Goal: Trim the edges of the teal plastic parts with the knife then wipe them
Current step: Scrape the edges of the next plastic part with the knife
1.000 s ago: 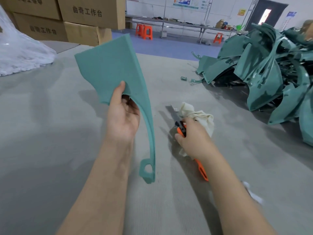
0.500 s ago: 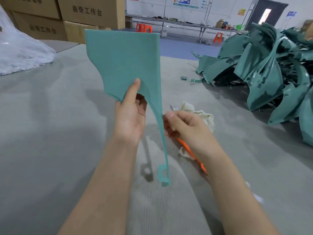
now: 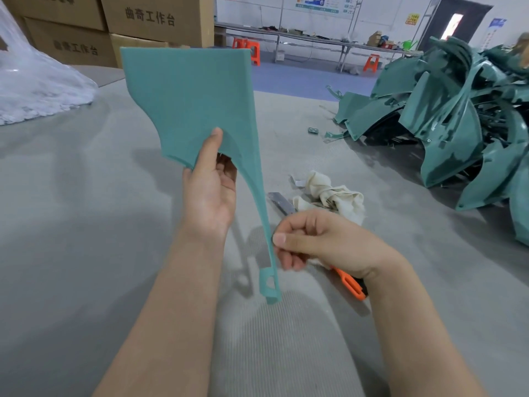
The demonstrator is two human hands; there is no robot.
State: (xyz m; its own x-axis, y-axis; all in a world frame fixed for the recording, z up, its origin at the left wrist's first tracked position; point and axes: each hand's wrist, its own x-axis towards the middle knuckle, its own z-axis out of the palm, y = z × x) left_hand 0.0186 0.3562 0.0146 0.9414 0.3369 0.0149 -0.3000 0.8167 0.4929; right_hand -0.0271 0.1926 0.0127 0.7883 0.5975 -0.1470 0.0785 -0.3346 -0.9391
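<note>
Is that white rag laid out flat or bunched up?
Bunched up: the rag lies in a crumpled heap of folds on the grey surface, just beyond the right hand.

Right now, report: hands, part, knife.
Left hand holds part upright. Right hand pinches its stem. Knife on table beneath it, beside rag.

Bare grey bench [image 3: 71, 224] lies open to the left. A held teal part [image 3: 189, 104] stands upright between the left hand [image 3: 210, 193] and right hand [image 3: 323, 242]. A cloth [image 3: 332, 193] and knife [image 3: 350, 285] lie by the right hand, and a heap of teal parts [image 3: 458, 133] blocks the right.
</note>
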